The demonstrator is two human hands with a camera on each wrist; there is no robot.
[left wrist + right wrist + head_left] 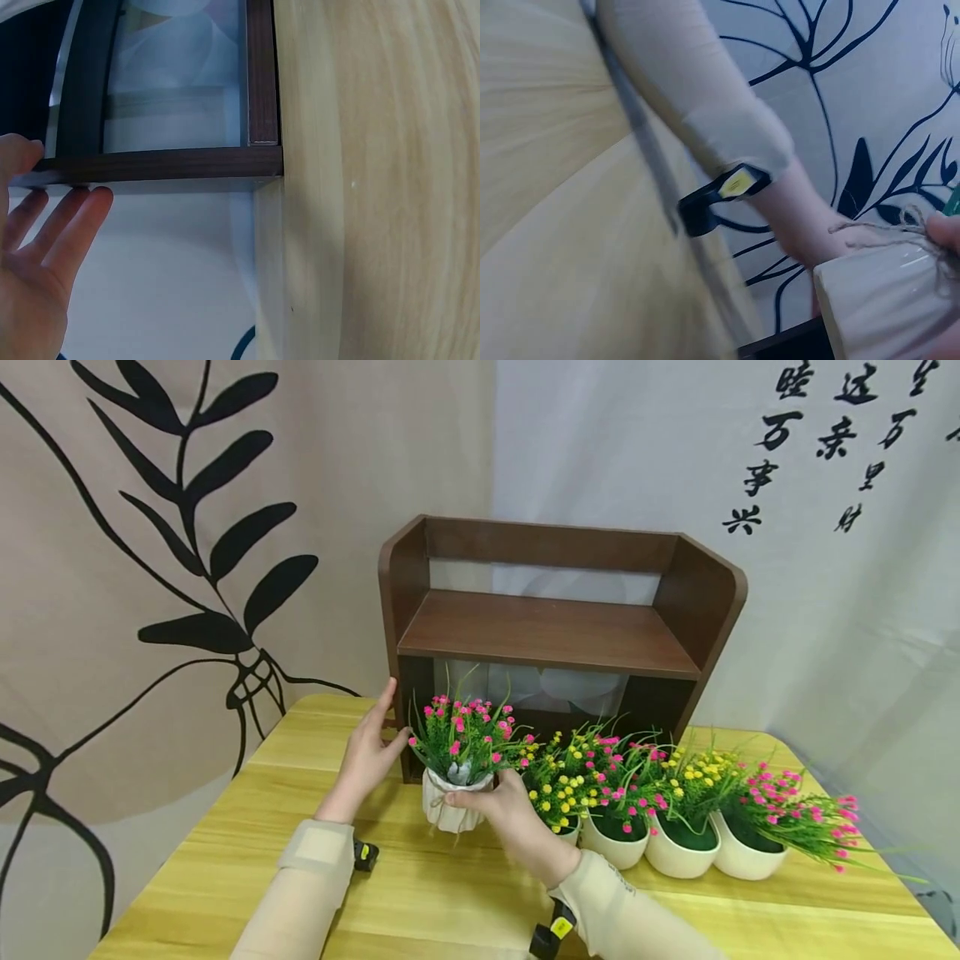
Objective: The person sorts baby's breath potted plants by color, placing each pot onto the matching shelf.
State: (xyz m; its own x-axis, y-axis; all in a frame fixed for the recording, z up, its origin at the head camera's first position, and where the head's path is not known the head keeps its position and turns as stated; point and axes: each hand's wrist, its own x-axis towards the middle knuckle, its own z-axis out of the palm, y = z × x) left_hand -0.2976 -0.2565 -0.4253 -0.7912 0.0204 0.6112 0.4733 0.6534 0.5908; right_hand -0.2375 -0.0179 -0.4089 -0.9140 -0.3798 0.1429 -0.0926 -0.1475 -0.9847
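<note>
In the head view a potted plant (465, 727) with pink flowers stands upright in a white pleated pot (446, 810) tied with twine. My right hand (517, 818) grips this pot from the right, thumb across its front. The right wrist view shows the white pot (889, 300) and its twine bow (915, 225) close up. At the left side panel of a brown wooden shelf (547, 627), my left hand (367, 760) has its thumb and fingers on either side. The left wrist view shows that hand (45, 270) pinching the panel edge (172, 163).
To the right, several potted plants stand in a row in white pots (682, 852), with yellow and pink flowers (798, 802). They stand in front of the shelf's lower right part. A light wooden table (420, 902) carries everything, and a printed curtain (337, 485) hangs behind.
</note>
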